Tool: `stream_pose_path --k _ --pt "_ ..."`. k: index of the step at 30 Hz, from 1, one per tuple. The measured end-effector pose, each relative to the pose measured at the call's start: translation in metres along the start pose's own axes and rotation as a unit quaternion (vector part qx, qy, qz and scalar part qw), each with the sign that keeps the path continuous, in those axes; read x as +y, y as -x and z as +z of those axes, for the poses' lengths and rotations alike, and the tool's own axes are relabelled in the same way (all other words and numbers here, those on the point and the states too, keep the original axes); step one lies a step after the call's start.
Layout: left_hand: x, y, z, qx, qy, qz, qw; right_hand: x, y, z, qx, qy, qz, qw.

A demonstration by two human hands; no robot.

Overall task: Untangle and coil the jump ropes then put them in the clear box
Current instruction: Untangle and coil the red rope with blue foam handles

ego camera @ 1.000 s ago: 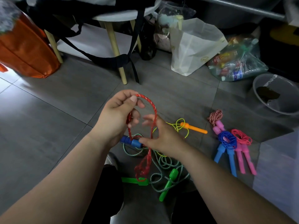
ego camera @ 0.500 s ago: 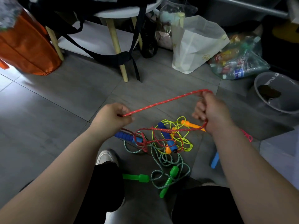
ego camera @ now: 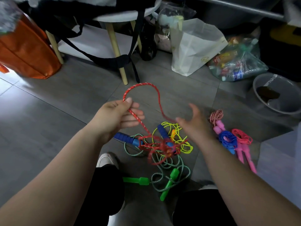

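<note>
Rope, red with white flecks [ego camera: 158, 95], arches up in a loop between my hands. My left grip [ego camera: 117, 115] holds it, thumb pinching the strand against my fingers. From there it slants down into the tangle on the floor [ego camera: 48, 128]. The far side of the loop drops toward my right grip [ego camera: 197, 124], which is wide, fingers spread and holding nothing. It is blurred, so I cannot tell if a fingertip touches the strand.

The red rope's loose end bunches over its two blue handles [ego camera: 125, 138]. It is knotted in with a yellow rope [ego camera: 179, 141] and a green rope [ego camera: 162, 163]. The green rope's handles [ego camera: 170, 181] lie nearest my knees.

Just right of my right wrist lie three coiled ropes, touching one another:
- a red-and-white one [ego camera: 215, 115]
- a blue one [ego camera: 227, 139]
- a pink one [ego camera: 241, 137]

Beyond them, at the right edge, is the clear box [ego camera: 280, 160].

Farther off are a grey basin [ego camera: 276, 95], a white bag [ego camera: 195, 51], a stool's wooden leg [ego camera: 117, 53] and an orange bag [ego camera: 24, 51].
</note>
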State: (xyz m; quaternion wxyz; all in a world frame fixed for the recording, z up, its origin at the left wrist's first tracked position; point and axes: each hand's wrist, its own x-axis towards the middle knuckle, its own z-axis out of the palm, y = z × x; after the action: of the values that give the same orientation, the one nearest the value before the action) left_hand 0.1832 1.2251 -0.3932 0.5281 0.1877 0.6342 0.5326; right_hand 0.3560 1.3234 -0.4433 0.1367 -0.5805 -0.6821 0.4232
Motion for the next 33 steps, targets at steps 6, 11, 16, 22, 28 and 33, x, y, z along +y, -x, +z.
stream_pose_path --k 6,11,16,22,28,33 --pt "0.01 0.0 0.013 -0.008 0.199 0.037 0.979 -0.018 0.029 0.018 -0.354 -0.109 -0.047 0.928" --pt "0.011 -0.007 0.007 0.016 0.304 0.066 0.95 -0.017 0.03 0.02 -0.372 -0.107 -0.048 0.921" --pt "0.0 -0.009 -0.007 0.146 0.021 -0.008 0.989 -0.016 0.017 0.015 -0.218 -0.049 -0.096 0.97" --pt "-0.014 -0.005 0.001 0.138 -0.419 0.175 0.88 -0.027 0.015 -0.001 -0.093 -0.006 -0.177 0.98" --pt "-0.021 -0.004 0.016 -0.017 -0.366 0.244 0.898 -0.038 0.027 -0.003 -0.158 -0.077 -0.202 0.964" --pt "-0.018 -0.002 0.018 -0.009 -0.323 0.245 0.914 -0.039 0.023 -0.014 -0.163 -0.127 -0.171 0.963"
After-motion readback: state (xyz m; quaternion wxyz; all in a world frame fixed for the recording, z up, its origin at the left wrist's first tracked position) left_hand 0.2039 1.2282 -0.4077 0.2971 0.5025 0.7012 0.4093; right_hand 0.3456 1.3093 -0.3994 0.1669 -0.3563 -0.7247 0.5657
